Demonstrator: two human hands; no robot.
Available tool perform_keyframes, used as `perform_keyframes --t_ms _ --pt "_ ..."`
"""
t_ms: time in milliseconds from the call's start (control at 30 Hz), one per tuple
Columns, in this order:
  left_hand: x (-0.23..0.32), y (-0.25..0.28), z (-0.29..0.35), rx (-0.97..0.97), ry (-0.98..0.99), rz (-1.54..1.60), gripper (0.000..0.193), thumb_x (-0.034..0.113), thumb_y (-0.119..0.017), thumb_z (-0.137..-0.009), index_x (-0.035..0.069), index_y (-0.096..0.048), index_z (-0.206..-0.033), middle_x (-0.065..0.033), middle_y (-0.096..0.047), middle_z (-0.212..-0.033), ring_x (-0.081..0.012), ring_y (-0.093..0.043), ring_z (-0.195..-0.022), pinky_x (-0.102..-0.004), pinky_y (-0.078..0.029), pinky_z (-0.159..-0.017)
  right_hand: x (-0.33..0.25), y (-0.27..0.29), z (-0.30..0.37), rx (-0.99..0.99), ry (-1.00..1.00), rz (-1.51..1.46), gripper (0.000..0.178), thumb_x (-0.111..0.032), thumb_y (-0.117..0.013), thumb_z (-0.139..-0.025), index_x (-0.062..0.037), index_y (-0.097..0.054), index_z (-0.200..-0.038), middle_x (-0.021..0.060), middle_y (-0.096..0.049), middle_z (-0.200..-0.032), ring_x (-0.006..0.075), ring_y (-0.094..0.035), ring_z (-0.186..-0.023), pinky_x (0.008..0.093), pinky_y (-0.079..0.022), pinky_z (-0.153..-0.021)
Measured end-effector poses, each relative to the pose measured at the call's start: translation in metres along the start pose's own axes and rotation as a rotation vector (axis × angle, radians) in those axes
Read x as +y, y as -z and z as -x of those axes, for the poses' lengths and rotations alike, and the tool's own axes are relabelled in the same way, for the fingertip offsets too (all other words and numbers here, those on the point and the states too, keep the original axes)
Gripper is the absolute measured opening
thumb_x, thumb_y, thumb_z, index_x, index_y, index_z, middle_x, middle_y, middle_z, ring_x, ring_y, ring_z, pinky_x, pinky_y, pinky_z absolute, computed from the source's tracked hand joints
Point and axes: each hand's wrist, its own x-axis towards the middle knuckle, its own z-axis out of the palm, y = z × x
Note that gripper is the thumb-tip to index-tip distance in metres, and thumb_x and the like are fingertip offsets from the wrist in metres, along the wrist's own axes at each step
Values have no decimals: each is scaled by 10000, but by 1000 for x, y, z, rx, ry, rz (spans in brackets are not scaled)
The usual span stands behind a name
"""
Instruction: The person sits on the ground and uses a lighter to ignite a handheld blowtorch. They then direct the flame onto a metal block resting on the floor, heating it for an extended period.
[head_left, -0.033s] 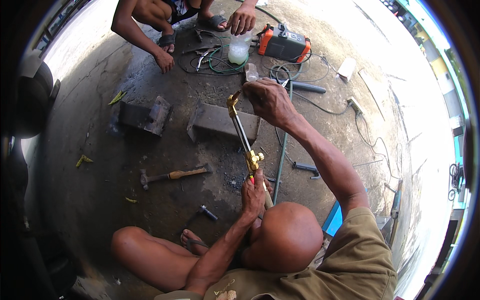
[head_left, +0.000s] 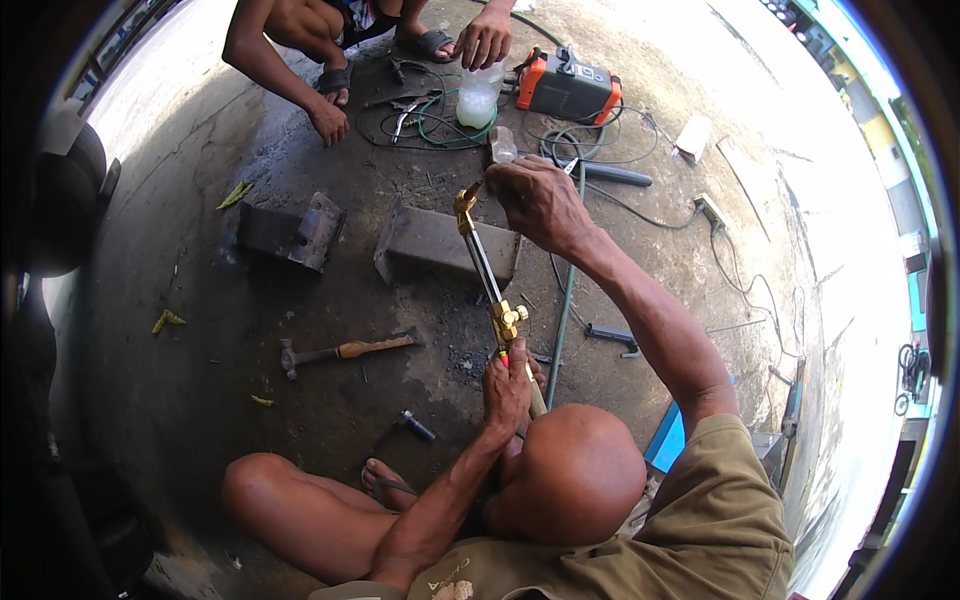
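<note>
My left hand (head_left: 508, 388) is wrapped round the handle of a cutting torch (head_left: 483, 262) with a brass head, brass valve and steel tubes. The torch points away from me, its head raised beside a rusty steel beam piece (head_left: 445, 245). My right hand (head_left: 543, 200) is closed right at the torch's tip; whatever its fingers grip is hidden. A small clear plastic piece (head_left: 503, 146) shows just beyond those fingers. Left of the torch, a hammer (head_left: 350, 348) with a wooden handle lies on the ground. A short dark cylindrical tool (head_left: 418, 426) lies nearer me.
Another steel piece with a plate (head_left: 290, 232) lies left. Across from me, a person's hand (head_left: 484, 38) holds a plastic container (head_left: 479, 98) of pale liquid. Beside it stands an orange and black welding machine (head_left: 568, 88) with cables around. A green hose (head_left: 566, 320) runs along the torch's right.
</note>
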Motion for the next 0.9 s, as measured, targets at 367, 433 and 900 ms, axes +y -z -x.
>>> perform_keyframes --t_ms 367,433,900 --pt "9 -6 2 52 -112 -76 619 571 -457 -1038 14 -608 -816 -71 -635 -672 -184 -661 -604 -364 -525 -555 4 17 -17 -152 106 150 118 -7 -632 -775 -12 -580 -881 161 -628 -814 342 -613 -818 451 -494 -739" --pt "11 -3 2 32 -126 -133 617 562 -458 -1040 4 -614 -827 -82 -647 -674 -191 -669 -611 -367 -529 -563 9 18 -16 -141 113 126 113 -5 -627 -775 -9 -565 -869 162 -627 -803 351 -611 -814 457 -492 -732" --pt "3 -1 -9 1 -176 -153 566 494 -484 -1050 -9 -605 -821 -97 -655 -663 -194 -685 -600 -364 -537 -541 15 21 -22 -304 56 148 111 -5 -617 -803 12 -551 -891 186 -597 -753 363 -608 -766 465 -491 -739"
